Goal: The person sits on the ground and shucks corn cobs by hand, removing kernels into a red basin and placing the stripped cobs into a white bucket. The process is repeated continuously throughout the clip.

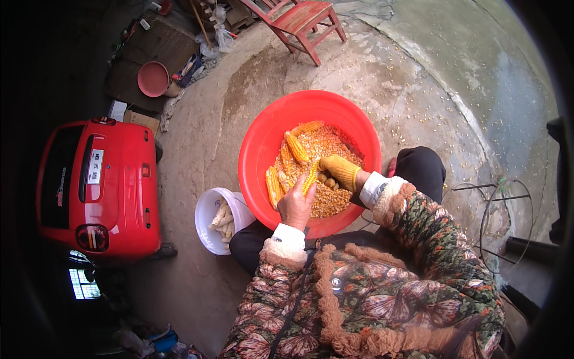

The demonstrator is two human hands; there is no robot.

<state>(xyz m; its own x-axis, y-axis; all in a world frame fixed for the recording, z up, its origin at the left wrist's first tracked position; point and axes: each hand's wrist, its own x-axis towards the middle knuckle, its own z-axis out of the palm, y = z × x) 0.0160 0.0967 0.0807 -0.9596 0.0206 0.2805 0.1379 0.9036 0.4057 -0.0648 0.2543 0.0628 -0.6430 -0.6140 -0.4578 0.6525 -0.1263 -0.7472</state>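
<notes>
My bare left hand point(296, 206) grips a yellow ear of corn point(310, 178) by its lower end, tilted above a red plastic tub point(258, 139). My right hand point(340, 171), in a yellow knit glove, has curled fingers and its thumb against the upper part of that ear. Loose corn kernels point(331, 204) fill the bottom of the tub. Several whole ears lie on them, among them one ear point(296, 147) near the middle and another ear point(272, 184) at the left wall. Something red and netted point(347, 137) shows at the far right inside.
A white bucket point(202, 220) holding bare corncobs point(223, 220) stands left of the tub by my knee. Beyond are a red wooden chair point(302, 20), a red car point(121, 188) at left, and a wire frame point(482, 224) at right. Kernels lie scattered on the concrete floor point(394, 103).
</notes>
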